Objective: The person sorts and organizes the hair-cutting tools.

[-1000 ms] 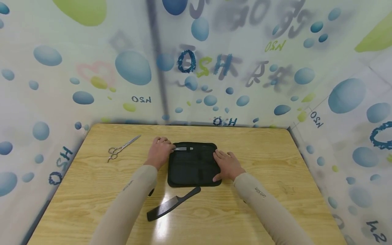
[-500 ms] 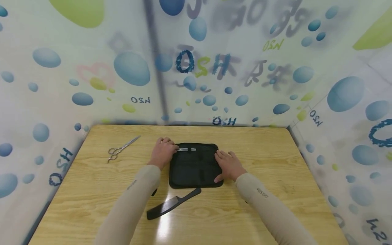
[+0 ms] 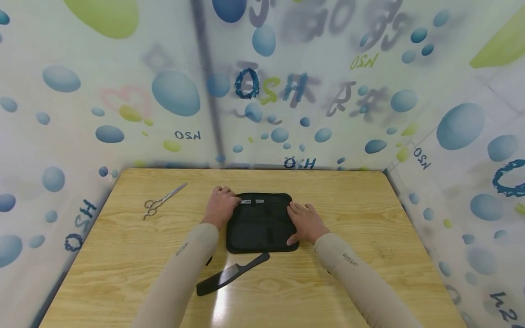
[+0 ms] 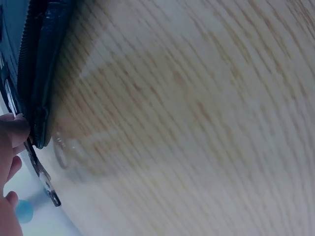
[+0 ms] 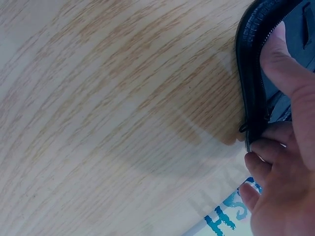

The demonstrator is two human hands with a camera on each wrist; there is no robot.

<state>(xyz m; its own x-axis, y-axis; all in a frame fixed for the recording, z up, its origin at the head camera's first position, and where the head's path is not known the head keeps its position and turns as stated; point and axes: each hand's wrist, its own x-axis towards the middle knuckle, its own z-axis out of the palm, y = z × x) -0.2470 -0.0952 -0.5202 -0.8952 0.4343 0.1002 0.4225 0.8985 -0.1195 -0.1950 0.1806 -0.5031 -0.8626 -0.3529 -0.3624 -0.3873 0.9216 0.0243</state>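
Note:
A black zip case (image 3: 254, 232) lies spread on the wooden table. Along its upper part a slim silver metal tool (image 3: 258, 201) passes under a black strap. At the case's upper left corner, my left hand (image 3: 220, 206) pinches this tool between thumb and fingers. In the left wrist view, the silver tool (image 4: 45, 181) sticks out beyond the fingers, past the zipped edge; its kind cannot be told. My right hand (image 3: 306, 222) presses on the case's right edge, fingers and thumb spread. The right wrist view has the thumb (image 5: 276, 59) on the inner side, beside the zip.
Silver scissors (image 3: 164, 198) lie at the table's back left. In front of the case is a black comb (image 3: 231, 274) with a handle. A small black thing (image 3: 209, 260) peeks out beside the left sleeve. A patterned wall (image 3: 262, 109) stands behind the table (image 3: 348, 191).
My left hand has moved slightly right, and the silver tool has slid further right under the strap. The case has shifted a little right; my right hand keeps its place on the edge.

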